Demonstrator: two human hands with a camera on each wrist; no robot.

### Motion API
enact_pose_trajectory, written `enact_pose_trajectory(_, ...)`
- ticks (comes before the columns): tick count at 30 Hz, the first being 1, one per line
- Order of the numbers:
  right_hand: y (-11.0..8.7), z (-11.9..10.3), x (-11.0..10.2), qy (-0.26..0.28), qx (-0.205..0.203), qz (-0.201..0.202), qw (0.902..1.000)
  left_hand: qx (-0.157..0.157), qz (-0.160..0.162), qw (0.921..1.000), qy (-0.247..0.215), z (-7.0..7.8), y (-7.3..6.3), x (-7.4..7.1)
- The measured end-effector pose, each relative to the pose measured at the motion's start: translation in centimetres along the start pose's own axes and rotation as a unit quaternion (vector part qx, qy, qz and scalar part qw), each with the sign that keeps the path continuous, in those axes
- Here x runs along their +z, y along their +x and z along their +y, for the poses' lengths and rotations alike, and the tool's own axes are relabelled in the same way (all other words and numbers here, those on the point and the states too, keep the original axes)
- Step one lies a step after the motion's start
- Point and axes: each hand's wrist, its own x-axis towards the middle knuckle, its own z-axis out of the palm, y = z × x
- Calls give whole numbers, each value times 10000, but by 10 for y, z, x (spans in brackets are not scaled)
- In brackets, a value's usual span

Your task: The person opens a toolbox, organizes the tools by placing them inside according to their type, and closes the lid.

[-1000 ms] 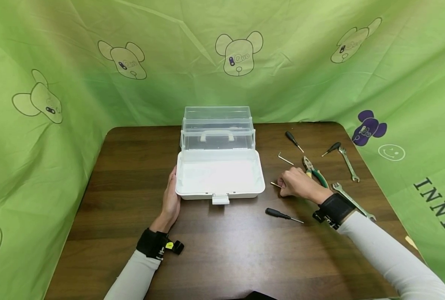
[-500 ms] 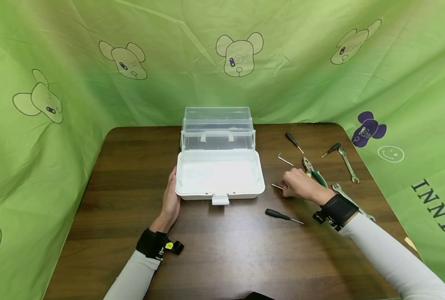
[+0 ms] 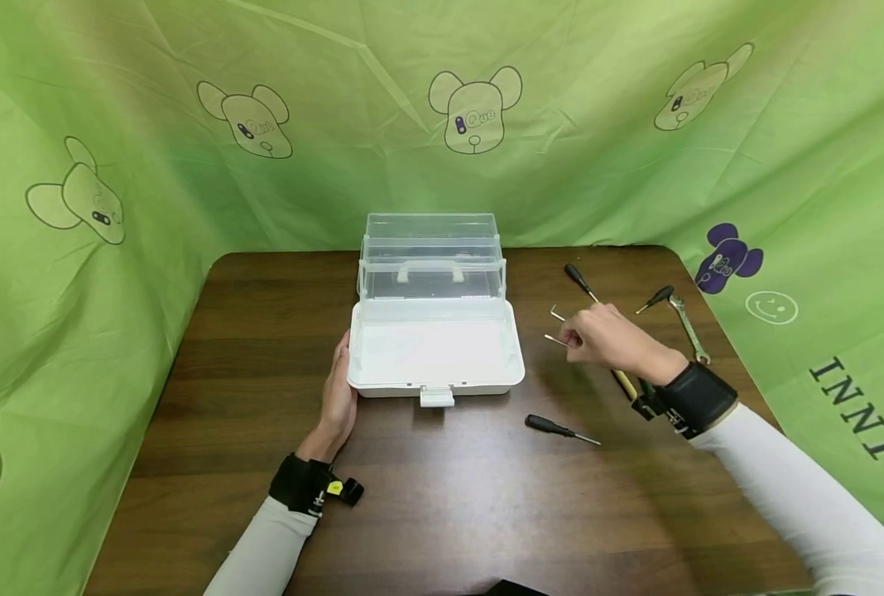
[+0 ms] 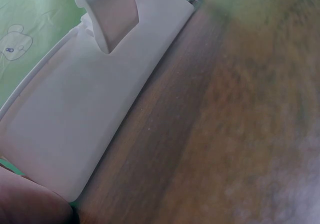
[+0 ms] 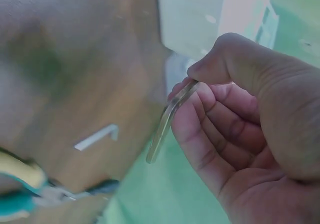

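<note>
Although part-hidden by wristband [image 3: 703, 399], pliers [image 3: 624, 386]; right hand [image 3: 607, 338] tight on hex key [image 3: 555, 340], left hand [image 3: 338, 404] flat against box [image 3: 434, 352].

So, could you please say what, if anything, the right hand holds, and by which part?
The right hand pinches a slim, bent, metallic hex key by one end; the other end sticks out free.

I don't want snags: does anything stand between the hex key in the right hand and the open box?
Nothing visible: just table between the hex key and the box, whose rim needs clearing.
</note>
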Motion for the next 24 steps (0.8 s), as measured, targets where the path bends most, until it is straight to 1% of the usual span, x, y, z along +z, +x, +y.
enact_pose_trajectory(6, 15, -5, -28, 5, -177, 113, 9998, -7, -22, 10000, 16, 0, 0, 0)
enact_pose_trajectory(11, 32, -9, -46, -51, -234, 107, 9997, 20, -32, 10000, 0, -1, 1, -1)
enact_pose_trajectory(14, 45, -11, -55, -154, -246, 127, 9995, 17, -39, 10000, -15, -1, 1, -1)
enact_pose_trajectory(19, 65, -15, -66, -159, -290, 185, 9993, 21, -46, 10000, -24, -1, 1, -1)
enact_pose_trajectory(24, 84, -17, -74, -116, -367, 116, 9992, 33, -53, 10000, -25, -1, 1, -1)
